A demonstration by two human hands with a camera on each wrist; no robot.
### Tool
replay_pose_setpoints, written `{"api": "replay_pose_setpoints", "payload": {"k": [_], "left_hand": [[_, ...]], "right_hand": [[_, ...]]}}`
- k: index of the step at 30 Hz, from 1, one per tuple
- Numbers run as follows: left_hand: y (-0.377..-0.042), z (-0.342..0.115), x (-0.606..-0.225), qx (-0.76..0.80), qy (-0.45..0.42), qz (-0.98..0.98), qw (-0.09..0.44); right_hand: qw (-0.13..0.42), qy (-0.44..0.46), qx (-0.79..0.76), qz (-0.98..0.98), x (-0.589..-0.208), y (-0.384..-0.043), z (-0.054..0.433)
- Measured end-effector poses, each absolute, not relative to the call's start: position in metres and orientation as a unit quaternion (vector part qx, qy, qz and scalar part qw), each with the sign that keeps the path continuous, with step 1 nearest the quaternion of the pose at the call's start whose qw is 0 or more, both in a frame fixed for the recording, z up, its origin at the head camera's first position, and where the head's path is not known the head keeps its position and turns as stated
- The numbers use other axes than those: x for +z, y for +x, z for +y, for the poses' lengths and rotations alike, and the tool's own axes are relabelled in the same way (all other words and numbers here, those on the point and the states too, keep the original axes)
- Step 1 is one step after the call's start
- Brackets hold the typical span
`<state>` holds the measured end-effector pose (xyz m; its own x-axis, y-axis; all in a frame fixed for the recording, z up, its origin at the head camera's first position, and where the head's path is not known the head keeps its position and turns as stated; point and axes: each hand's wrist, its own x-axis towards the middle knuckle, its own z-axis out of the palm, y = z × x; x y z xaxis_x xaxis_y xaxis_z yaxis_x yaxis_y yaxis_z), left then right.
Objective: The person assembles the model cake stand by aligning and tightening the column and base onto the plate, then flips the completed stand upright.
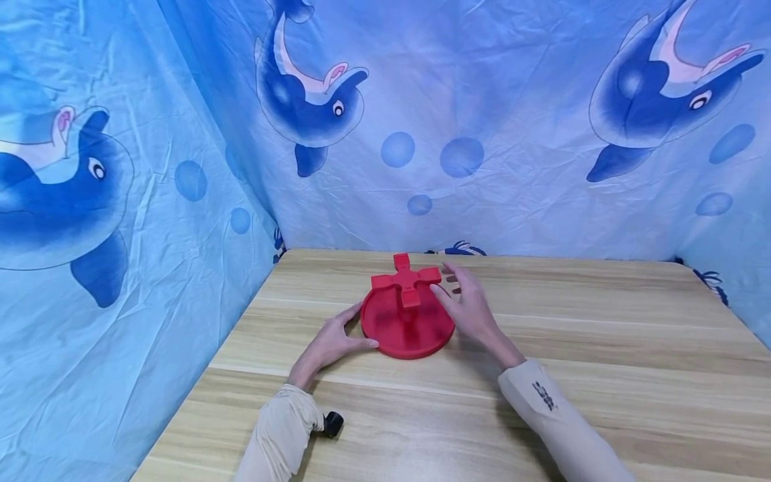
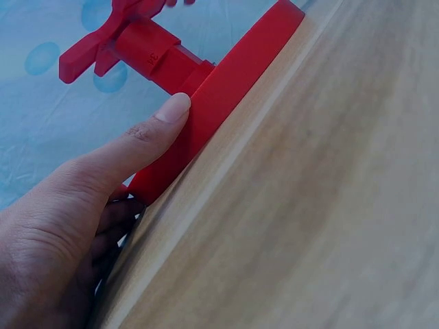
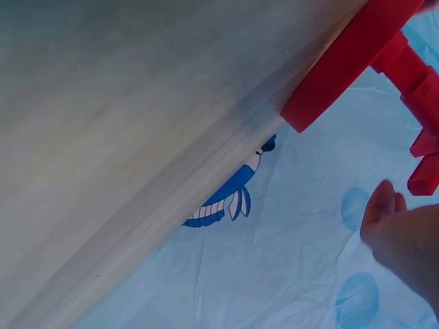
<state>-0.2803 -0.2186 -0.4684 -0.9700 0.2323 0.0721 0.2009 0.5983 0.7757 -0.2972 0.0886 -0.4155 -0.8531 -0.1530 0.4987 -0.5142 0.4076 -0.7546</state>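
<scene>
One person's left hand (image 1: 334, 341) grips the rim of a red stand (image 1: 409, 301), thumb pressed against the edge and the other fingers bent round the far left side. The right hand (image 1: 472, 308) is up by the stand's right arm, loosely bent and holding nothing; from the right wrist's view there is a gap, though from overhead I cannot tell whether the thumb brushes it.

The stand is upright toward the back of the desk (image 1: 614, 335), its round base (image 1: 385, 331) flat on the wood, a short post (image 2: 147, 51) rising to a cross-shaped top (image 1: 405, 278). It looks like rigid plastic to me: light, hardly fragile, perhaps slick on the smooth faces. I'd take hold by the thick rim or the post; the arms stick out and look likelier to snap or twist.

Around it, nothing on the wood seems to block the way. A small black device (image 1: 332, 424) juts from the left sleeve (image 1: 280, 428) and could catch. Behind, dolphin-printed cloth (image 1: 512, 214) hangs close to the back edge, which limits pushing that way. The right sleeve (image 1: 554, 415) lies well apart from the stand.
</scene>
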Motion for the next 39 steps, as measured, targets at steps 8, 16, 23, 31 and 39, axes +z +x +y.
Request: {"api": "replay_pose_setpoints", "payload": {"k": [8, 16, 23, 31, 39], "left_hand": [[-0.281, -0.219, -0.47, 0.433, 0.122, 0.893, 0.02], [-0.28, -0.219, -0.469, 0.433, 0.12, 0.893, 0.02], [-0.28, -0.22, -0.469, 0.432, 0.119, 0.894, 0.021], [-0.28, -0.221, -0.47, 0.434, 0.118, 0.893, 0.021], [-0.281, -0.219, -0.469, 0.436, 0.118, 0.892, 0.021]], "right_hand": [[0.143, 0.211, 0.504, -0.825, -0.416, -0.302, 0.086], [0.149, 0.209, 0.508, -0.822, -0.417, -0.301, 0.089], [0.139, 0.203, 0.522, -0.817, -0.416, -0.292, 0.09], [0.14, 0.224, 0.517, -0.814, -0.419, -0.276, 0.082], [0.207, 0.204, 0.509, -0.81, -0.417, -0.272, 0.083]]}}
